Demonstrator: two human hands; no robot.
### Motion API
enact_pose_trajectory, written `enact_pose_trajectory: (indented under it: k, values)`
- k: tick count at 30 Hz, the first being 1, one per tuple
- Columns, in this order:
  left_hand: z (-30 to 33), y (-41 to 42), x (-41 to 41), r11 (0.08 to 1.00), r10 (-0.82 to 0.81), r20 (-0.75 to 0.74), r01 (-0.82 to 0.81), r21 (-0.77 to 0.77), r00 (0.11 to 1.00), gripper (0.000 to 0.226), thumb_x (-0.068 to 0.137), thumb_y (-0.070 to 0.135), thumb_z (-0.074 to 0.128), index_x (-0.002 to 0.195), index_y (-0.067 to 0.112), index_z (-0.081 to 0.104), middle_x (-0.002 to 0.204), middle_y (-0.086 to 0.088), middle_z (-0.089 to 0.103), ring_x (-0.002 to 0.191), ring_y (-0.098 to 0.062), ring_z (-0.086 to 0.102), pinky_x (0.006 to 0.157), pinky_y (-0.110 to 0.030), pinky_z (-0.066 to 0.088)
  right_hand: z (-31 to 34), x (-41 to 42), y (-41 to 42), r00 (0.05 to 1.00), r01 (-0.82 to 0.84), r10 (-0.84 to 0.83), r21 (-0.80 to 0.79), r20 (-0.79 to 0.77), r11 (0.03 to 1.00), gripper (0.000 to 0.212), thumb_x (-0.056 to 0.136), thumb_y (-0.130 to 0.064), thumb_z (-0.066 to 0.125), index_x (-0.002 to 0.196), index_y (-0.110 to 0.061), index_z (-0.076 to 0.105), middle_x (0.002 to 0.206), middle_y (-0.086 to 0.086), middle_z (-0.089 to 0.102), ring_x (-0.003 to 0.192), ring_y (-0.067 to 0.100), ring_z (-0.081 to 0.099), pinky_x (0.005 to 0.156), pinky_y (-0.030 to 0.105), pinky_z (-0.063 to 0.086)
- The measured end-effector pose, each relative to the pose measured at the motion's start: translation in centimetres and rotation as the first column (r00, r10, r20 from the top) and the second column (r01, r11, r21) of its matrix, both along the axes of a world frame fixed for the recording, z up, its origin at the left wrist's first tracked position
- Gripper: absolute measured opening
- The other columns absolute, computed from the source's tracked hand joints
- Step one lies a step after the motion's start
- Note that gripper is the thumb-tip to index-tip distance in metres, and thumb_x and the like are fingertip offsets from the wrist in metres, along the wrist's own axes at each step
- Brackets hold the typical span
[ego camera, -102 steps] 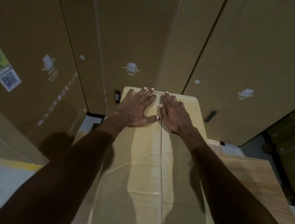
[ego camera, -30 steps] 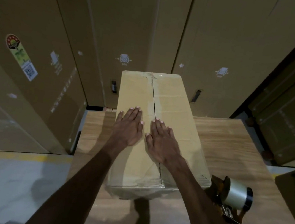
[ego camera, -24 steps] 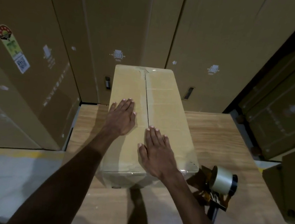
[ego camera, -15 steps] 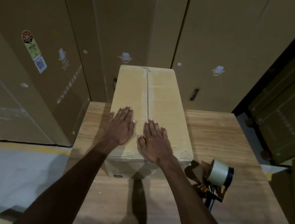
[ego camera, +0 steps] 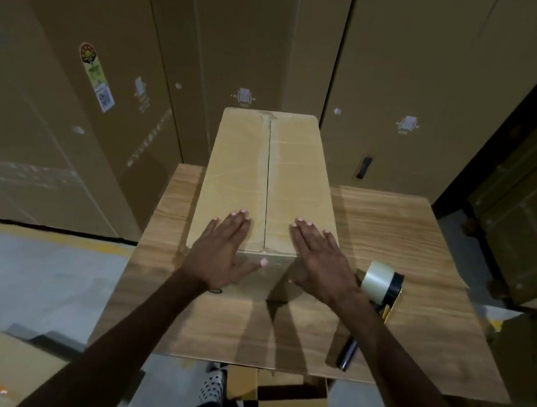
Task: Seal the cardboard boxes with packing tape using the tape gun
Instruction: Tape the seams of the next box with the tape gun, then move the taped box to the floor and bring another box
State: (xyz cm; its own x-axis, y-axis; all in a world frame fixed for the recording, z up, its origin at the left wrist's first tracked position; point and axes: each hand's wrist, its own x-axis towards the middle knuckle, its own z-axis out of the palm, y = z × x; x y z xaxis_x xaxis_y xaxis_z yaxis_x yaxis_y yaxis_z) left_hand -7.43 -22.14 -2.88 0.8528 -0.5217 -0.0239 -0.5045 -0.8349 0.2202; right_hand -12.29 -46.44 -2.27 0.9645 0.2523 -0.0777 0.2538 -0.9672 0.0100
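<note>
Cardboard box [ego camera: 268, 183] lying lengthwise on the wooden worktop [ego camera: 401, 240], its far end at the worktop's far edge and its near end about mid-surface; clear tape appears to cover the centre seam. The left hand [ego camera: 224, 252] and right hand [ego camera: 321, 260] lie flat on the near end of the lid, one on each side of the seam, fingers straight and spread, gripping nothing; the left thumb hangs over the near top edge. The tape gun [ego camera: 379, 291], loaded with a clear roll, lies just beside the box's near right corner, toward the worktop's right edge, partly behind the right forearm. The step in hand is judged to be smoothing the tape at the near end. To do it well, press with the flat palms from the seam outward, then wrap the tail firmly over the near edge and down the end face so that no bubble or loose corner remains.
</note>
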Motion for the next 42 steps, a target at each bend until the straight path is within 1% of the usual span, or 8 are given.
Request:
enact_pose_trajectory:
  k: [4,8,13,19,22,27,34,42]
  values:
    - [-1.6,0.1,-1.3,0.987,0.020,0.170,-0.047,0.155,0.985,0.105,0.090,0.066,0.055,0.160,0.014,-0.003,0.166,-0.003,-0.011,0.156,-0.021,-0.003,0.123,-0.038,-0.004,-0.8,-0.9,1.0,0.993,0.000,0.002,-0.016,0.121,1.000,0.093,0.098,-0.027,0.062,0.161,-0.008,-0.004,0.169,0.013,-0.006,0.157,0.026,-0.003,0.119,0.040,-0.009]
    - [-1.0,0.6,-2.7,0.982,0.042,0.188,-0.075,0.173,0.981,0.096,0.096,0.062,0.048,0.160,0.015,-0.006,0.165,-0.002,-0.014,0.156,-0.019,-0.005,0.119,-0.035,-0.009,-0.1,-2.2,1.9,0.987,-0.019,0.022,-0.021,0.162,1.000,0.089,0.097,-0.029,0.065,0.160,-0.005,0.007,0.168,0.016,0.003,0.156,0.030,0.007,0.118,0.040,-0.006]
    - [0.1,2.5,-6.1,0.993,0.095,0.205,-0.108,0.049,0.974,0.092,0.095,0.062,0.047,0.160,0.013,0.005,0.165,-0.002,-0.006,0.156,-0.021,0.005,0.121,-0.035,-0.002,2.6,-4.1,3.4,0.974,-0.097,0.109,-0.070,0.200,0.993,0.086,0.097,-0.027,0.064,0.160,-0.004,0.010,0.168,0.019,0.011,0.156,0.032,0.010,0.124,0.045,0.006]
    - [5.7,4.4,-9.6,0.987,0.089,0.273,-0.122,0.107,0.958,0.086,0.101,0.060,0.037,0.160,0.014,-0.006,0.168,-0.004,-0.009,0.156,-0.018,-0.007,0.123,-0.036,-0.005,6.9,-8.3,5.4,0.942,-0.069,0.092,-0.083,0.322,0.994,0.087,0.094,-0.028,0.070,0.159,-0.004,0.017,0.166,0.019,0.017,0.154,0.033,0.016,0.122,0.045,0.007]
    - [8.3,5.4,-12.0,0.998,0.043,0.342,-0.059,0.035,0.939,0.085,0.100,0.057,0.042,0.161,0.011,0.003,0.168,-0.008,-0.002,0.156,-0.022,0.000,0.124,-0.037,-0.002,9.4,-11.7,6.3,0.904,-0.026,0.071,-0.111,0.421,0.994,0.090,0.085,-0.025,0.079,0.156,-0.001,0.029,0.162,0.021,0.030,0.150,0.035,0.029,0.119,0.045,0.012]
    - [10.3,4.6,-15.8,0.991,-0.062,0.588,0.120,-0.061,0.806,0.093,0.077,0.042,0.083,0.149,0.000,0.042,0.154,-0.020,0.042,0.142,-0.036,0.042,0.115,-0.050,0.025,12.3,-19.0,5.8,0.822,0.075,0.024,-0.149,0.569,0.986,0.090,0.076,-0.023,0.086,0.150,0.002,0.040,0.155,0.024,0.041,0.143,0.038,0.042,0.117,0.050,0.028]
    - [11.1,-3.1,-23.2,0.938,-0.253,0.629,0.346,-0.027,0.735,0.101,0.060,0.025,0.091,0.146,-0.001,0.046,0.152,-0.020,0.045,0.140,-0.035,0.046,0.112,-0.053,0.035,12.9,-32.0,0.7,0.784,0.318,-0.196,-0.110,0.589,0.942,0.089,0.080,-0.024,0.084,0.152,0.001,0.038,0.157,0.022,0.038,0.145,0.036,0.038,0.118,0.051,0.025]
    - [7.1,-14.3,-33.5,0.778,-0.548,0.522,0.628,0.029,0.654,0.102,0.046,0.034,0.098,0.135,0.000,0.060,0.141,-0.018,0.058,0.128,-0.032,0.059,0.102,-0.052,0.047,8.0,-47.5,-5.9,0.724,0.563,-0.491,-0.004,0.484,0.827,0.098,0.060,-0.022,0.096,0.143,0.001,0.051,0.147,0.022,0.052,0.134,0.037,0.053,0.109,0.053,0.038]
